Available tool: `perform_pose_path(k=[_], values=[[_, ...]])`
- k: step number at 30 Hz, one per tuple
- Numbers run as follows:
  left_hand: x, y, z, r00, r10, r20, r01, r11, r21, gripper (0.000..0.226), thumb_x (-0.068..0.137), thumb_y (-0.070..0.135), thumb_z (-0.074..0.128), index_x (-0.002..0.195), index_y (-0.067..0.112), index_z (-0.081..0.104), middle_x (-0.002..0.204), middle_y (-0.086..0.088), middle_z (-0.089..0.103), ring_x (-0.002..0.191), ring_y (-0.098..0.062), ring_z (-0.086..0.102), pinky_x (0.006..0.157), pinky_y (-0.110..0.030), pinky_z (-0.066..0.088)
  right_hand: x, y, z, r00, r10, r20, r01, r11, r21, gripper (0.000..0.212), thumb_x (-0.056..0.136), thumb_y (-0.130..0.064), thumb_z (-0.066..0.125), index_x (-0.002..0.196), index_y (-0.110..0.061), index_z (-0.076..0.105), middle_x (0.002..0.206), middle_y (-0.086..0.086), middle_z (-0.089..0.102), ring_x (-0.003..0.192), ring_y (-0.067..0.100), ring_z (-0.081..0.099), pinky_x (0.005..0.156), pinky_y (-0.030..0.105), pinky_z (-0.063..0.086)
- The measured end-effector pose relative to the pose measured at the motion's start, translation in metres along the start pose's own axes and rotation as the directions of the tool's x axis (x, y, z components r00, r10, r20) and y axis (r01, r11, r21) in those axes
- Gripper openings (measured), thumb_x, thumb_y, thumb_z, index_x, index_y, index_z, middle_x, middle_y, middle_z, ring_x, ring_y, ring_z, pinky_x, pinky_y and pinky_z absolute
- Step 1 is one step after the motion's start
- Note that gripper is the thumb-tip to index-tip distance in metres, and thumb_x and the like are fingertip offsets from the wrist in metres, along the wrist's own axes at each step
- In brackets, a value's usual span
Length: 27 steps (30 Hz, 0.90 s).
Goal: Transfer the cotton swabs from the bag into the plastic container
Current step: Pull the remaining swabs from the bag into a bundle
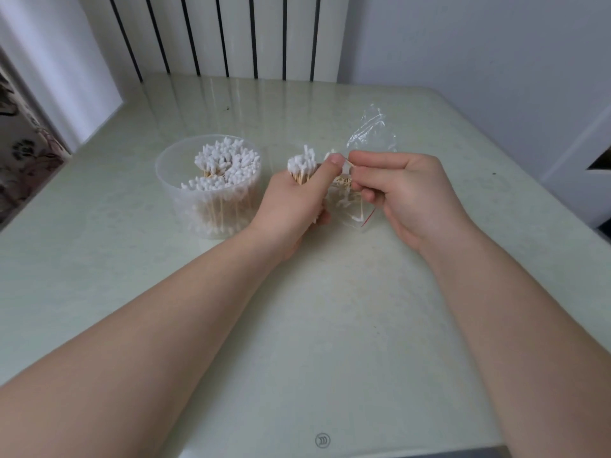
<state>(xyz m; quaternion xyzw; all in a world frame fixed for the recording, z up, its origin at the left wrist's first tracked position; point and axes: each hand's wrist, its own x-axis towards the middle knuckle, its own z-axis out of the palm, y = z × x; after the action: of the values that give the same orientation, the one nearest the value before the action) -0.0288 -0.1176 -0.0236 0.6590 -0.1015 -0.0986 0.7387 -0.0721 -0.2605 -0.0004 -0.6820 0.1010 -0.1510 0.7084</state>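
Note:
A round translucent plastic container (172, 180) stands left of centre on the table, partly filled with upright cotton swabs (228, 161). Just right of it, my left hand (291, 206) grips a bundle of cotton swabs (302, 165), white tips up. My right hand (406, 196) pinches a single swab or thin stick (347, 161) beside the left thumb. Between and below the two hands lies the clear plastic bag (350, 206) with several swabs inside and a red strip at its edge; its far end (372, 130) sticks up behind my right hand.
The pale green glossy table (314, 325) has a rounded edge on the right (562, 209). A white radiator (231, 34) stands behind it, and a patterned curtain (20, 140) hangs at the far left.

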Motion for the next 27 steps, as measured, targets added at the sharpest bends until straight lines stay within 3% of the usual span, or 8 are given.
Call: perform_pose_path(k=[2,5,8,14,17,20,25,27], values=[[-0.001,0.0,0.0,0.999,0.038,0.026,-0.038,0.999,-0.001,0.043,0.096,0.038,0.067,0.098,-0.005,0.069,0.061,-0.001,0.042,0.054,-0.016,0.042,0.053,-0.03,0.043,-0.001,0.002,0.003,0.999,-0.03,0.027,0.03,0.999,-0.023,0.023,0.083,0.004,0.073,0.103,-0.007,0.074,0.076,0.008,0.073,0.072,0.021,0.061,0.067,0.024,0.049],[-0.002,0.001,0.001,1.0,0.028,-0.012,-0.029,0.998,-0.064,0.024,0.098,0.029,0.066,0.084,0.01,0.066,0.058,0.002,0.045,0.05,-0.014,0.042,0.052,-0.029,0.042,-0.003,0.001,0.008,0.997,-0.048,0.056,0.051,0.998,-0.041,0.022,0.082,0.006,0.074,0.096,-0.01,0.073,0.082,0.004,0.077,0.075,0.017,0.067,0.063,0.02,0.051],[-0.001,0.001,0.002,0.999,0.03,-0.009,-0.031,0.993,-0.114,0.022,0.102,0.025,0.059,0.085,0.015,0.069,0.062,0.002,0.054,0.052,-0.014,0.046,0.053,-0.028,0.042,-0.004,-0.002,0.009,0.996,-0.064,0.067,0.068,0.996,-0.058,0.019,0.08,0.007,0.075,0.086,-0.011,0.073,0.082,0.005,0.077,0.069,0.019,0.064,0.063,0.023,0.052],[0.0,0.0,0.002,0.999,-0.039,-0.008,0.037,0.977,-0.211,0.028,0.107,0.018,0.048,0.084,0.014,0.064,0.095,-0.008,0.069,0.084,-0.019,0.067,0.068,-0.033,0.055,-0.002,-0.003,0.004,0.995,-0.094,-0.032,0.087,0.982,-0.167,0.028,0.079,0.014,0.061,0.082,-0.012,0.072,0.063,0.003,0.063,0.056,0.014,0.056,0.061,0.023,0.049],[0.0,0.002,0.003,0.997,-0.071,-0.019,0.063,0.962,-0.266,0.023,0.107,0.014,0.046,0.089,0.012,0.061,0.077,-0.005,0.065,0.067,-0.016,0.064,0.065,-0.031,0.057,-0.001,-0.007,0.002,0.993,-0.068,-0.101,0.048,0.982,-0.185,0.035,0.078,0.014,0.051,0.079,-0.016,0.07,0.05,-0.013,0.054,0.048,0.005,0.05,0.053,0.017,0.042],[0.001,0.001,0.003,0.995,-0.065,-0.069,0.053,0.985,-0.164,0.018,0.103,0.016,0.053,0.09,0.011,0.065,0.052,0.006,0.044,0.047,-0.012,0.044,0.053,-0.029,0.045,-0.001,-0.01,0.001,0.99,-0.068,-0.127,0.049,0.988,-0.143,0.038,0.076,0.015,0.049,0.078,-0.017,0.07,0.05,-0.013,0.052,0.053,0.008,0.047,0.056,0.022,0.04],[0.001,-0.001,0.002,1.0,0.009,-0.021,-0.009,1.0,-0.012,0.041,0.096,0.035,0.068,0.099,-0.006,0.069,0.059,0.001,0.041,0.05,-0.015,0.041,0.053,-0.029,0.041,-0.004,-0.008,0.004,0.994,-0.104,-0.03,0.104,0.995,0.002,0.032,0.078,0.02,0.064,0.087,-0.01,0.068,0.077,0.005,0.062,0.073,0.016,0.063,0.071,0.026,0.052],[-0.001,0.0,0.003,0.999,0.047,0.006,-0.047,0.999,0.0,0.034,0.097,0.032,0.066,0.097,-0.002,0.071,0.06,0.001,0.048,0.051,-0.014,0.042,0.053,-0.029,0.042,-0.006,-0.005,0.006,0.991,-0.132,0.035,0.133,0.99,-0.044,0.031,0.077,0.02,0.067,0.085,-0.011,0.065,0.079,0.008,0.064,0.075,0.022,0.067,0.071,0.027,0.056]])
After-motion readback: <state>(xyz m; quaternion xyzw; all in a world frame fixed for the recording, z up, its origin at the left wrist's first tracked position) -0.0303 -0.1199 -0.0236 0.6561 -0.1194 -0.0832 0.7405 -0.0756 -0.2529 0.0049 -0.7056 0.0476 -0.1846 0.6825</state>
